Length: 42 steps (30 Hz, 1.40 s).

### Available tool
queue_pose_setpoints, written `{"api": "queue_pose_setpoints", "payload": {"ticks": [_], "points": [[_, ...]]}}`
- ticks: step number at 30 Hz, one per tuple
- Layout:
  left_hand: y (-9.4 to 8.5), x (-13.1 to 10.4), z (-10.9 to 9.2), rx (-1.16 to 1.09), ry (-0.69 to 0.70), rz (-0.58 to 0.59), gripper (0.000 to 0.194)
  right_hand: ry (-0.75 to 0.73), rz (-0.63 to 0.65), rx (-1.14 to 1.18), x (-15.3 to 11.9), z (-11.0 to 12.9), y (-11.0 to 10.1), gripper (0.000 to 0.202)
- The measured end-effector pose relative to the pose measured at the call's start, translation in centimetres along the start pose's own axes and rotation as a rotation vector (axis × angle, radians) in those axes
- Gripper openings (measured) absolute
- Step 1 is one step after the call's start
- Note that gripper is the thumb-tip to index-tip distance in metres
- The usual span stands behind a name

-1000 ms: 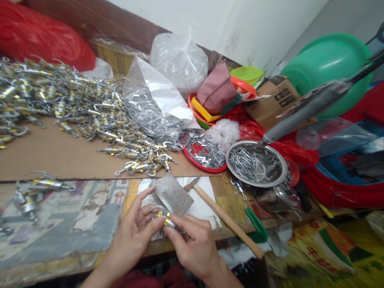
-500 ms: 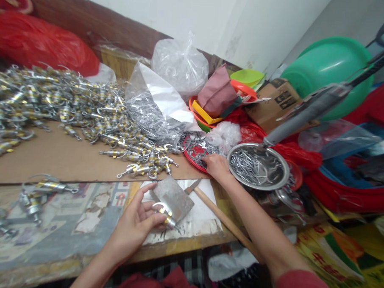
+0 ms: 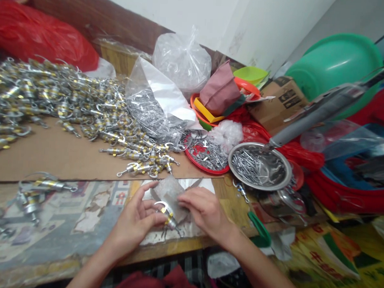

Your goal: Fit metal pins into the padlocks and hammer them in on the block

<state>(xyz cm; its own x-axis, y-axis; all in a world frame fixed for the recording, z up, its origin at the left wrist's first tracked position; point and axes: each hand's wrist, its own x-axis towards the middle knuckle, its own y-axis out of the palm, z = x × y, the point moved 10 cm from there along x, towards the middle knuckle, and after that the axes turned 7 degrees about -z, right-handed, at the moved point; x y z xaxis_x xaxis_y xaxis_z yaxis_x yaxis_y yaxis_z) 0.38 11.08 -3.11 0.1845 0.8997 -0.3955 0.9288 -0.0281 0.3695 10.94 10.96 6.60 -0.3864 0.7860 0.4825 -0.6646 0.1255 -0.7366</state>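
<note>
My left hand (image 3: 142, 214) pinches a silver-and-yellow metal fitting (image 3: 169, 217) with a curved hook at its top, low over the front of the bench. Right behind the fitting stands a grey metal block (image 3: 169, 189) on white paper (image 3: 211, 186). My right hand (image 3: 205, 208) is closed at the block's right side, fingertips pinched together; whatever they hold is too small to make out. A dark pointed blade (image 3: 195, 183) shows just past its knuckles. Beyond lies a red plate (image 3: 206, 168) with many small metal pieces (image 3: 215, 155).
Many similar fittings (image 3: 63, 100) are heaped on cardboard (image 3: 51, 159) at left. A clear bag of metal pieces (image 3: 151, 114) lies behind the plate. At right are a steel bowl (image 3: 278, 175) of pins, a grey rod (image 3: 317, 115) and a green basin (image 3: 338, 69).
My right hand has come from the red plate back toward me, to the metal block beside the fitting. My left hand keeps its hold. The wooden handle is now hidden from sight.
</note>
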Motion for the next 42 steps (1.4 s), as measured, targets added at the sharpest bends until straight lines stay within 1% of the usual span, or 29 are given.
{"api": "queue_pose_setpoints", "payload": {"ticks": [1, 2, 5, 7, 9, 13, 16, 17, 19, 21, 22, 23, 25, 26, 27, 28, 29, 30, 31, 33, 35, 38, 39, 40, 42], "points": [[0.0, 0.0, 0.0, -0.005, -0.003, -0.001, 0.076, -0.023, 0.031, -0.041, -0.3, 1.0, 0.3, 0.014], [0.1, -0.1, 0.0, -0.011, -0.007, -0.004, 0.076, -0.025, 0.065, -0.085, -0.5, 1.4, 0.4, 0.014], [0.1, -0.1, 0.0, -0.018, -0.021, -0.013, 0.079, -0.021, 0.165, -0.119, -0.5, 1.6, 1.0, 0.012], [0.1, -0.1, 0.0, -0.025, -0.021, -0.009, 0.08, -0.03, 0.189, -0.079, -0.2, 1.6, 1.6, 0.012], [0.2, 0.0, 0.0, -0.036, -0.011, 0.011, 0.079, -0.009, 0.142, -0.04, 0.1, 1.3, 2.0, 0.012], [0.3, 0.0, 0.0, -0.042, 0.017, 0.054, 0.075, 0.109, -0.021, 0.008, 0.4, 0.4, 2.9, 0.013], [0.3, 0.0, 0.0, -0.035, 0.021, 0.053, 0.075, 0.154, -0.08, 0.096, 0.3, 0.2, 3.0, 0.013], [0.3, 0.0, -0.1, -0.036, 0.018, 0.049, 0.075, 0.167, -0.108, 0.139, 0.2, 0.1, 2.5, 0.014], [0.4, 0.0, -0.2, -0.033, 0.003, 0.032, 0.075, 0.22, -0.221, 0.182, -0.4, -1.1, 0.3, 0.015], [0.3, 0.0, -0.2, -0.029, -0.012, 0.013, 0.076, 0.312, -0.333, 0.086, -2.0, -3.3, -2.4, 0.016], [0.3, -0.1, -0.2, -0.027, -0.017, 0.008, 0.076, 0.359, -0.349, -0.019, -3.0, -4.6, -3.6, 0.017], [0.3, -0.1, -0.1, -0.026, -0.02, 0.008, 0.076, 0.395, -0.313, -0.14, -4.0, -5.8, -4.1, 0.021], [0.4, -0.2, -0.1, -0.031, -0.016, 0.016, 0.076, 0.422, -0.13, -0.33, -5.9, -7.9, -3.7, 0.03], [0.4, -0.2, -0.1, -0.032, -0.013, 0.021, 0.075, 0.427, -0.036, -0.377, -6.8, -8.7, -3.0, 0.03], [0.3, -0.2, 0.0, -0.033, -0.012, 0.022, 0.075, 0.433, 0.033, -0.391, -7.6, -9.3, -2.4, 0.027], [0.3, -0.2, 0.0, -0.032, -0.01, 0.019, 0.075, 0.441, 0.066, -0.381, -8.2, -9.5, -1.9, 0.023], [0.2, -0.2, 0.0, -0.032, -0.008, 0.014, 0.075, 0.451, 0.061, -0.362, -8.5, -9.5, -1.8, 0.02], [0.2, -0.2, 0.0, -0.031, -0.008, 0.012, 0.076, 0.458, 0.026, -0.338, -8.5, -9.0, -2.0, 0.018], [0.2, -0.1, 0.0, -0.029, -0.009, 0.013, 0.077, 0.453, -0.022, -0.31, -8.2, -8.3, -2.5, 0.018], [0.3, -0.1, 0.0, -0.026, -0.011, 0.019, 0.08, 0.399, -0.117, -0.241, -7.1, -5.8, -3.8, 0.021], [0.3, 0.0, 0.0, -0.024, -0.014, 0.023, 0.081, 0.285, -0.158, -0.168, -5.9, -2.7, -4.9, 0.028], [0.1, 0.1, 0.0, -0.018, -0.008, 0.005, 0.081, 0.08, -0.203, -0.131, -4.9, 1.5, -6.2, 0.048], [0.1, 0.1, 0.0, -0.018, -0.008, 0.0, 0.082, 0.037, -0.193, -0.15, -4.8, 2.2, -6.2, 0.052], [0.0, 0.2, 0.1, -0.018, -0.008, -0.007, 0.082, 0.018, -0.157, -0.179, -4.9, 2.5, -5.7, 0.053], [-0.2, 0.2, 0.2, -0.017, -0.007, -0.023, 0.082, 0.036, -0.028, -0.245, -5.3, 2.2, -4.0, 0.052]]}}
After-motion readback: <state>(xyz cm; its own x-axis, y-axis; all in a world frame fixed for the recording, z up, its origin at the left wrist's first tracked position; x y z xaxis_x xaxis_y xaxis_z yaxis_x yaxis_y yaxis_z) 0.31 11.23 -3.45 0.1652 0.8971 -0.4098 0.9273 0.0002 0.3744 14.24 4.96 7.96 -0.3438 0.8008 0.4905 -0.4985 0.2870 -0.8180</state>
